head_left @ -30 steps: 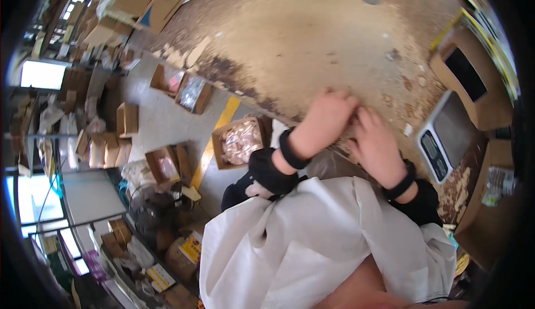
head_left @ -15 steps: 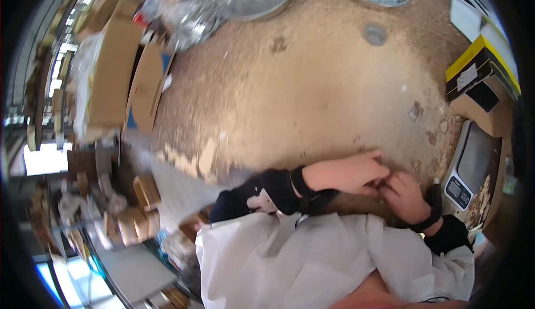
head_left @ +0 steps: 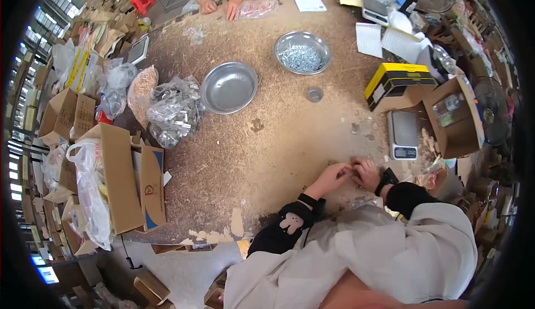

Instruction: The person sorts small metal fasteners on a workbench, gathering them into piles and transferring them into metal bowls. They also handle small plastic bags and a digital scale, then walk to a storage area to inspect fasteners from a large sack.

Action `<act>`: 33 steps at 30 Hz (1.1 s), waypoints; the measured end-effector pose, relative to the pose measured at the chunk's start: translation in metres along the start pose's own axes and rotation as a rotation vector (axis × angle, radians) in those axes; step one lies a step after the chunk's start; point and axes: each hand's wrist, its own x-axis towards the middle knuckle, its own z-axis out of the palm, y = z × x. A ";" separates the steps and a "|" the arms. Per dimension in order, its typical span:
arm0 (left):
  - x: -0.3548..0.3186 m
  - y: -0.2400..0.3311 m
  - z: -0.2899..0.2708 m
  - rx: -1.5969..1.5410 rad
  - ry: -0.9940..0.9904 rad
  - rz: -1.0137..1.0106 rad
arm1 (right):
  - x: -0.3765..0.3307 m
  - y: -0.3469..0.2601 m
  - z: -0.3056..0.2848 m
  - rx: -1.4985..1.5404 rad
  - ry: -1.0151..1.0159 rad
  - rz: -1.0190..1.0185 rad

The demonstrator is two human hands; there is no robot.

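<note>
Close to the near edge of the worn wooden table, my left hand and my right hand meet fingertip to fingertip. The fingers of both are bent and pinched together. Whatever sits between them is hidden or too small to name. Black sleeves and dark bands cover my wrists. Beyond the hands stands a small round metal dish. Farther off is a steel bowl holding many small silvery metal pieces, and left of it a second steel bowl with nothing visible inside.
A digital scale lies right of my hands, near a black-and-yellow box and an open carton. Bags of metal parts and cardboard boxes line the left. Across the table, another person's hands rest by a plastic bag.
The view has swung up and turned, bringing in the table's far side and the other person's hands. My hands stay together near the table edge.
</note>
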 end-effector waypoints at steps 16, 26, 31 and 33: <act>-0.193 0.069 0.031 1.022 -0.179 -0.348 | -0.005 -0.009 0.014 -0.116 0.306 0.211; -0.196 0.059 0.025 0.950 -0.140 -0.298 | -0.002 -0.025 0.044 -0.210 0.368 0.684; -0.194 0.051 0.030 0.912 -0.140 -0.276 | 0.003 -0.020 0.042 -0.247 0.336 0.601; -0.195 0.048 0.029 0.906 -0.131 -0.253 | 0.002 -0.022 0.043 -0.141 0.380 0.594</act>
